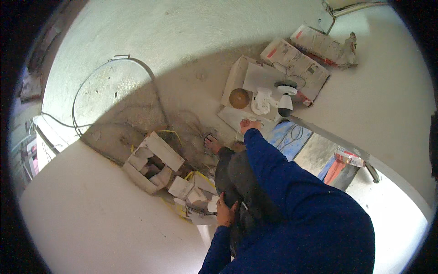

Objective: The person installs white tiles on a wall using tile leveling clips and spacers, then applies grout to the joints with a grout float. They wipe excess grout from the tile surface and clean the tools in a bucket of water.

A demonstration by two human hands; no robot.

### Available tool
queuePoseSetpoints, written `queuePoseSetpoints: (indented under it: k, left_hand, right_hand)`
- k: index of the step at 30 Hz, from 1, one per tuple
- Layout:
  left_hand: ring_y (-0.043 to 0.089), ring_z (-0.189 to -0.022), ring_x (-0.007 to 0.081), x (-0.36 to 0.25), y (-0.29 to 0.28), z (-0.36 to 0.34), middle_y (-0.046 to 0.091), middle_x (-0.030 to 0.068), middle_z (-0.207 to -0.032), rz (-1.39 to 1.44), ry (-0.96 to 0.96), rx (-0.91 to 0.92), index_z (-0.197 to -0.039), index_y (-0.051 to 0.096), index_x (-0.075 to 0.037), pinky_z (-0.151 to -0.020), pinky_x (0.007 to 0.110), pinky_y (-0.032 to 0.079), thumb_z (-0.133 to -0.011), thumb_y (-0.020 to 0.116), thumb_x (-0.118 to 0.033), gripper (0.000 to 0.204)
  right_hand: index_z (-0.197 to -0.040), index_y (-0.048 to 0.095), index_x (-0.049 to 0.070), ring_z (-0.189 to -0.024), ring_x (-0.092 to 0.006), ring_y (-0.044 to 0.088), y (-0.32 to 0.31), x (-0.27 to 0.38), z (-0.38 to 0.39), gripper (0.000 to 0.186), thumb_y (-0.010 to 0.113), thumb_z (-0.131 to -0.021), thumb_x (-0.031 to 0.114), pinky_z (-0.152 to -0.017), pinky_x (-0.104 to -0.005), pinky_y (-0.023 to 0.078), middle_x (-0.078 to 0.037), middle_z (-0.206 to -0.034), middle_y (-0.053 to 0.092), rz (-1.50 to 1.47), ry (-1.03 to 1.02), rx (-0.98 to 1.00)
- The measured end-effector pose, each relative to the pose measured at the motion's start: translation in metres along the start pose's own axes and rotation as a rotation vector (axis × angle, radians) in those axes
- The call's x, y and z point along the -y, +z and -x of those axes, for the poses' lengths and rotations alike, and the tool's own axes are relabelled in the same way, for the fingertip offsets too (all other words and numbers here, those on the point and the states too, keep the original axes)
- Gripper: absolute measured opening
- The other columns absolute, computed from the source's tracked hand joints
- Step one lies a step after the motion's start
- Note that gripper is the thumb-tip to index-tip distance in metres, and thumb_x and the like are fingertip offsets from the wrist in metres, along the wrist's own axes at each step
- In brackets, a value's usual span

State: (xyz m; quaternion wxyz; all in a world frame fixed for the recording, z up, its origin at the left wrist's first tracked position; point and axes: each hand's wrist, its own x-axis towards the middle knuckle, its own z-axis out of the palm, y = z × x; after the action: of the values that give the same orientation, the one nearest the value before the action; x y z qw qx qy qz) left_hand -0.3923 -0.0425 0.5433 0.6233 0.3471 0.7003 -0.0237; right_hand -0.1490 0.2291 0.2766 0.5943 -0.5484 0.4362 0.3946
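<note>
My right hand (250, 125) reaches forward with its fingers curled, at the near edge of a white carton (232, 82). Whatever it may hold is too small to make out. On that carton lie a round brown disc (239, 98), a crumpled white piece (261, 102) and a white security camera (286, 97) with a black front. My left hand (226, 211) rests on my dark trouser leg (248, 189), fingers laid along it and apart. Just left of it stands an open box (195, 194) filled with pale packing pieces.
Another open carton (153, 162) with scraps stands farther left on the dusty floor. Two worn cartons (296, 68) (319, 44) lie at the far right. A black cable (153, 75) loops over the floor at left. A blue sheet (287, 139) lies beneath my right arm.
</note>
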Motion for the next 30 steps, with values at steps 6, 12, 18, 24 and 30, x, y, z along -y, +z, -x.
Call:
queuePoseSetpoints:
  k: [6, 12, 18, 24, 30]
  left_hand:
    - [0.051, -0.127, 0.0473, -0.007, -0.047, -0.026, 0.045, 0.0302, -0.141, -0.083, 0.069, -0.006, -0.155, 0.031, -0.012, -0.106, 0.050, 0.046, -0.082, 0.084, -0.032, 0.093]
    - [0.050, -0.126, 0.0478, -0.024, -0.085, -0.072, 0.043, 0.0285, -0.141, -0.118, 0.092, 0.013, -0.154, 0.029, -0.012, -0.107, 0.050, 0.046, -0.078, 0.086, -0.024, 0.096]
    - [0.048, -0.129, 0.0475, -0.044, -0.110, -0.095, 0.041, 0.0279, -0.143, -0.172, 0.008, 0.112, -0.154, 0.026, -0.013, -0.108, 0.050, 0.045, -0.078, 0.085, -0.016, 0.096]
    - [0.047, -0.132, 0.0484, -0.060, -0.141, -0.106, 0.040, 0.0278, -0.144, -0.187, -0.004, 0.211, -0.155, 0.023, -0.014, -0.110, 0.051, 0.045, -0.081, 0.078, -0.006, 0.092]
    - [0.046, -0.133, 0.0489, -0.068, -0.162, -0.114, 0.039, 0.0290, -0.144, -0.229, -0.037, 0.233, -0.155, 0.022, -0.013, -0.110, 0.051, 0.044, -0.079, 0.077, -0.003, 0.094]
  right_hand:
    - [-0.147, 0.041, 0.010, -0.132, -0.0313, 0.051, 0.033, -0.024, -0.041, 0.068, 0.047, -0.100, 0.058, -0.103, -0.0500, 0.047, -0.014, -0.147, 0.050, -0.316, -0.193, -0.106]
    - [-0.147, 0.044, 0.012, -0.136, -0.0308, 0.048, 0.056, -0.020, -0.056, 0.070, 0.045, -0.098, 0.061, -0.107, -0.0515, 0.042, -0.013, -0.150, 0.049, -0.340, -0.211, -0.100]
    - [-0.148, 0.046, 0.014, -0.140, -0.0304, 0.045, 0.057, -0.011, -0.041, 0.072, 0.043, -0.096, 0.064, -0.112, -0.0531, 0.037, -0.011, -0.154, 0.047, -0.345, -0.224, -0.090]
    - [-0.148, 0.049, 0.017, -0.143, -0.0299, 0.043, 0.106, -0.009, 0.000, 0.074, 0.042, -0.094, 0.066, -0.117, -0.0547, 0.032, -0.010, -0.157, 0.045, -0.326, -0.201, 0.003]
    - [-0.149, 0.050, 0.019, -0.146, -0.0293, 0.040, 0.191, -0.001, 0.008, 0.076, 0.041, -0.092, 0.068, -0.121, -0.0556, 0.028, -0.009, -0.159, 0.043, -0.201, -0.184, 0.129]
